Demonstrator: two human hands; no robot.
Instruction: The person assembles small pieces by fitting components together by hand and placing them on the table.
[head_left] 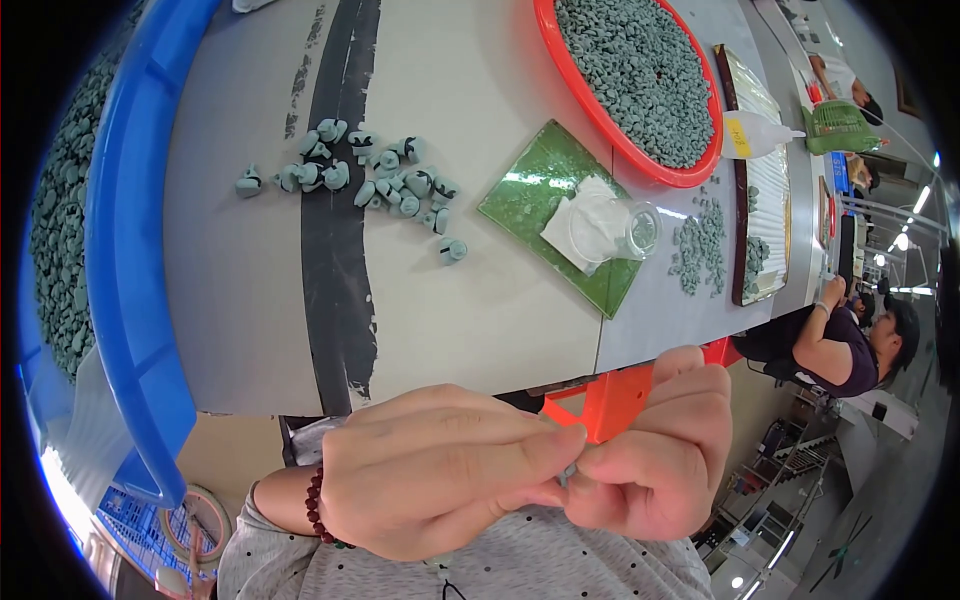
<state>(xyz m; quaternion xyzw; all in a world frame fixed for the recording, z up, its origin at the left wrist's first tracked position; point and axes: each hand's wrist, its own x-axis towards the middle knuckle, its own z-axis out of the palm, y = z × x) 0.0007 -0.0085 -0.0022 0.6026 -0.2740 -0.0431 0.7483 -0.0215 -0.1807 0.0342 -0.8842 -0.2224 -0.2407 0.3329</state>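
Observation:
Close to my body, in front of the table edge, my left hand and my right hand meet fingertip to fingertip. Both are closed in a pinch around a small grey-green piece, of which only a sliver shows; its shape is hidden by the fingers. Beyond them on the table lies a loose group of small grey-green moulded pieces with black marks. To the right of that group, a green mat carries a folded white tissue and a small clear glass jar, tipped on its side or strongly slanted by the lens.
A red basin heaped with tiny grey-green parts stands at the far right, near a white squeeze bottle and a brown-edged tray. Loose parts lie beside it. A blue bin borders the left. Another person sits at right.

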